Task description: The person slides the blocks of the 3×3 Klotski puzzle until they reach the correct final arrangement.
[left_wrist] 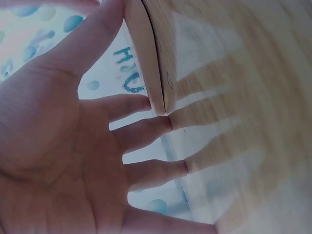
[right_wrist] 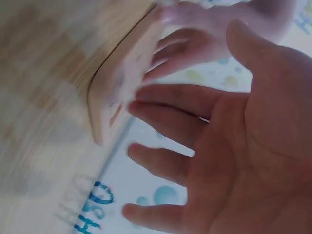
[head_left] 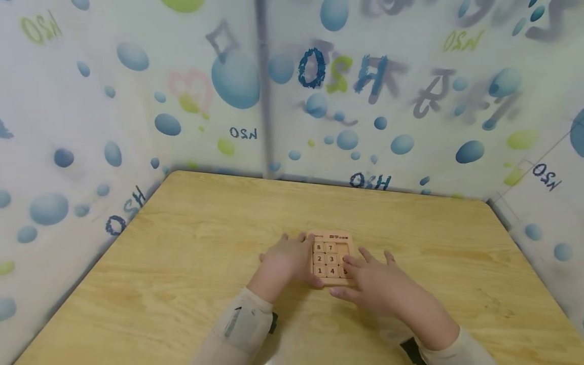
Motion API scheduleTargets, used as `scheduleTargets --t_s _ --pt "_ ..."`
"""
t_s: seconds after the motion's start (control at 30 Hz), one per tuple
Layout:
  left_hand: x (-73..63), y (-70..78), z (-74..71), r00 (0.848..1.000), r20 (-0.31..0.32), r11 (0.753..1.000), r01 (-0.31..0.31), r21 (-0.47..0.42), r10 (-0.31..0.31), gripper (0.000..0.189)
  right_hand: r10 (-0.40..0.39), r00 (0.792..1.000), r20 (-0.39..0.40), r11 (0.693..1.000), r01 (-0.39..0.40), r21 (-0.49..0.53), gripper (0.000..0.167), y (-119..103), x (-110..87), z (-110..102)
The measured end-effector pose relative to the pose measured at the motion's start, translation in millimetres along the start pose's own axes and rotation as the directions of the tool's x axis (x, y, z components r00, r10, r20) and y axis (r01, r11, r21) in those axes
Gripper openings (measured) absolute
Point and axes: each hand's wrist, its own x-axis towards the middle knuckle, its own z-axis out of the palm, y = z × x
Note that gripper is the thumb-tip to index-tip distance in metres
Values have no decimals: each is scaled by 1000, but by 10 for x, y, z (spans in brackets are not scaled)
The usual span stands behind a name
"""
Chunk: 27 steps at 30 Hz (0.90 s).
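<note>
A small wooden number slide puzzle (head_left: 330, 282) lies flat on the table, with tiles 8, 7, 2, 3, 1, 4 and 5 readable. Its top right slot is vacant. My left hand (head_left: 289, 258) steadies the left side, thumb by the near corner and index finger by the far one. In the left wrist view, its fingers are straight, touching the board's side (left_wrist: 148, 58) and the table. My right hand (head_left: 378, 281) reaches in from the right, extended fingertips on the right column and covering the middle tile there. Its thumb points toward the near edge.
The wooden table (head_left: 191, 233) reaches back to a wall (head_left: 292, 116) printed with blue and green bubbles and lettering. Similar printed walls close in the left and right sides. Light sleeves with dark straps cover both forearms.
</note>
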Motion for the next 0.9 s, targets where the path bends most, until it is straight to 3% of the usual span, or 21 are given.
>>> scheduleTargets --t_s 0.2,0.47,0.9 --pt "-8 30 -116 1000 -8 1000 1 3 -1 120 -10 1000 3 1000 10 -15 84 -36 -200 -13" --pt "-5 -2 -51 1000 1 1000 14 -22 -14 118 -19 999 -33 999 18 -43 81 -35 -87 29" --pt "-25 2 -18 1000 9 1000 6 -27 -5 117 25 999 36 1000 -24 -15 79 -53 -124 22"
